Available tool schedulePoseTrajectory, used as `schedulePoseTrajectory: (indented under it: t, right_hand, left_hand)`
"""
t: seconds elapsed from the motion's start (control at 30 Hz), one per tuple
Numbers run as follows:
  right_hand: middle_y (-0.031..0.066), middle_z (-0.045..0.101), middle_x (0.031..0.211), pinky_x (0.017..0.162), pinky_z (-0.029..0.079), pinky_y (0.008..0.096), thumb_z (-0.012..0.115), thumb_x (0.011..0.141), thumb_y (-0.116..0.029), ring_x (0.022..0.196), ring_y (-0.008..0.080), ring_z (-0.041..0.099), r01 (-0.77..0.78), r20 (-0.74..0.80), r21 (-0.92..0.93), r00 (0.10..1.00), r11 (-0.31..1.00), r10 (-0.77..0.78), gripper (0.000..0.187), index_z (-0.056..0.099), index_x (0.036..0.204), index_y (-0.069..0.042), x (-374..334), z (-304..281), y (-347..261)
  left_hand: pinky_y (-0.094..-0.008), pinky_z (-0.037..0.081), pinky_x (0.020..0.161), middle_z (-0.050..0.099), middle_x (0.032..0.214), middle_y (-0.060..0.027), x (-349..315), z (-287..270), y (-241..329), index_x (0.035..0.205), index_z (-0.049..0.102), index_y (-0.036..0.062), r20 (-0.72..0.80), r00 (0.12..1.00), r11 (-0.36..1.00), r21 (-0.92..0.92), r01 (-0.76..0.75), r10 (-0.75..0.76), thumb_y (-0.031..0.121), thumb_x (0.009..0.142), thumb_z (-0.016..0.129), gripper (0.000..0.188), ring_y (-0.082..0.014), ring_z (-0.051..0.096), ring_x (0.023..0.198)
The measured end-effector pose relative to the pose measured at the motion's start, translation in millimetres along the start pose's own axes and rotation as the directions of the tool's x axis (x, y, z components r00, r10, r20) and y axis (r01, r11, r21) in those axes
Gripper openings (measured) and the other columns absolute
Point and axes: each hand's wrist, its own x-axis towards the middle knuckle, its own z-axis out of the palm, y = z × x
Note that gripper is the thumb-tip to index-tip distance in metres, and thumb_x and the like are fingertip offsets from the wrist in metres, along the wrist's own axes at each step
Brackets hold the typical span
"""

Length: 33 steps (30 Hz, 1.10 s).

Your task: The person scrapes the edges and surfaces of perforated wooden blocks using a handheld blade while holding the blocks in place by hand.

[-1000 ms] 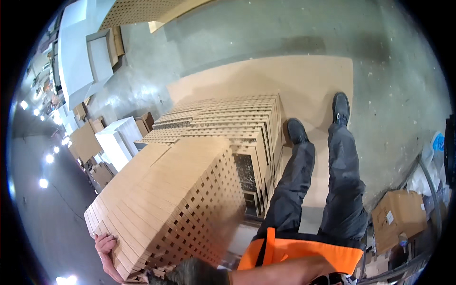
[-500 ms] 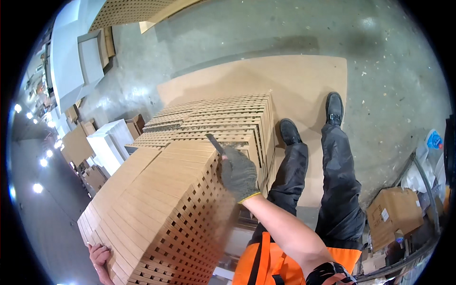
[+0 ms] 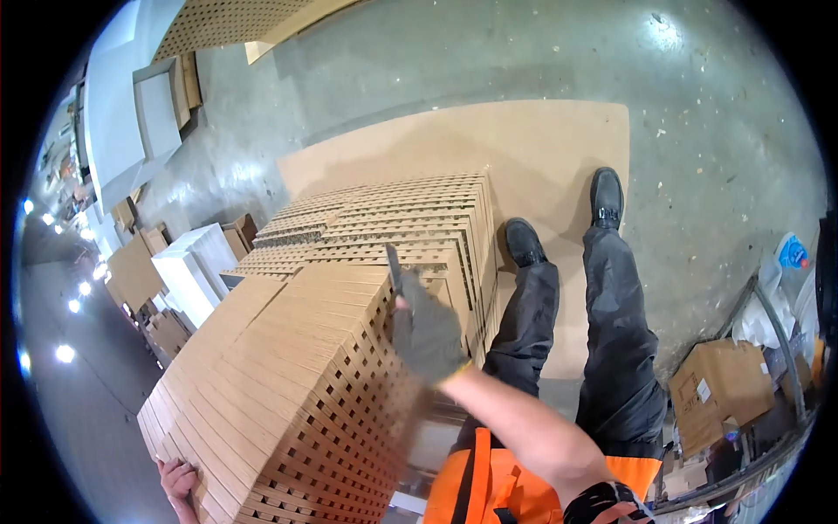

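Observation:
A big block of die-cut cardboard sheets (image 3: 262, 349), with rows of small square holes down its near side, stands tilted in front of me. At its lower left edge my left hand (image 3: 178, 479) has its fingers curled against the cardboard; part of the hand is hidden behind the block. My right hand (image 3: 428, 336), in a grey knit glove, is closed around a narrow dark blade-like tool (image 3: 393, 266) pointing away from me. This hand is beside the block's holed right side. Just beyond lies a stack of slotted cardboard sheets (image 3: 375, 210), their notched edges facing up.
Under the stack and my feet a flat brown cardboard sheet (image 3: 559, 131) covers the concrete floor (image 3: 698, 131). An open carton (image 3: 720, 393) sits at right beside a metal frame (image 3: 781, 341). White boxes (image 3: 196, 271) and more perforated cardboard (image 3: 236, 26) stand at left and far left.
My right hand has drawn slightly toward me, and the tool has turned more upright. My left hand keeps its place on the block. The whole view has shifted a little.

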Motion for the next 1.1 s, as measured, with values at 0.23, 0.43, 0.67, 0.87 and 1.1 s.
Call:
schedulePoseTrajectory:
  t: [0.23,0.43,0.67,0.87,1.1]
  right_hand:
    - [0.0264,0.069,0.097,0.079,0.053,0.0523,0.052,0.100,-0.017,0.092,0.0449,0.068,-0.165,0.156,-0.191,0.968,0.968,0.196,0.036,0.055,0.134,-0.005,33,5,19]
    - [0.0230,0.069,0.092,0.071,0.054,0.0484,0.053,0.099,-0.016,0.082,0.0404,0.069,-0.078,0.109,-0.170,0.989,0.982,0.097,0.039,0.056,0.135,-0.003,40,5,21]
    - [0.0094,0.069,0.086,0.058,0.056,0.0370,0.048,0.107,-0.019,0.071,0.0192,0.069,0.492,0.569,-0.729,0.822,0.476,0.022,0.039,0.050,0.141,0.001,-3,-18,-65]
    - [0.0048,0.061,0.072,0.049,0.055,0.0355,0.050,0.106,-0.019,0.060,0.0189,0.064,-0.030,0.096,-0.052,0.995,0.998,0.035,0.037,0.050,0.140,-0.004,0,-7,-13]
    - [0.0224,0.069,0.093,0.071,0.055,0.0458,0.054,0.101,-0.017,0.079,0.0376,0.069,-0.070,0.141,-0.217,0.985,0.974,0.103,0.044,0.052,0.143,-0.003,33,8,40]
  left_hand:
    - [-0.0536,0.023,0.127,0.059,0.118,-0.0125,2,-4,5,0.103,0.053,0.0033,0.068,0.996,0.977,0.200,-0.078,0.066,0.016,0.096,0.059,0.016,-0.0275,0.052,0.129]
    - [-0.0540,0.032,0.120,0.057,0.126,-0.0163,3,-10,-5,0.114,0.056,0.0030,0.108,0.990,0.978,0.178,-0.108,0.090,0.028,0.095,0.062,0.032,-0.0302,0.056,0.123]
    - [-0.0542,0.044,0.109,0.054,0.139,-0.0220,11,-21,6,0.130,0.059,0.0024,0.250,0.958,0.961,0.196,-0.193,0.142,0.046,0.094,0.065,0.056,-0.0347,0.062,0.115]
    - [-0.0543,0.044,0.109,0.059,0.130,-0.0225,23,-19,26,0.126,0.060,-0.0004,0.367,0.876,0.881,0.235,-0.412,0.312,0.045,0.096,0.060,0.054,-0.0365,0.063,0.112]
    - [-0.0541,0.036,0.116,0.059,0.122,-0.0189,14,-18,-15,0.114,0.058,0.0008,0.237,0.957,0.961,0.177,-0.212,0.167,0.033,0.099,0.052,0.036,-0.0326,0.060,0.114]
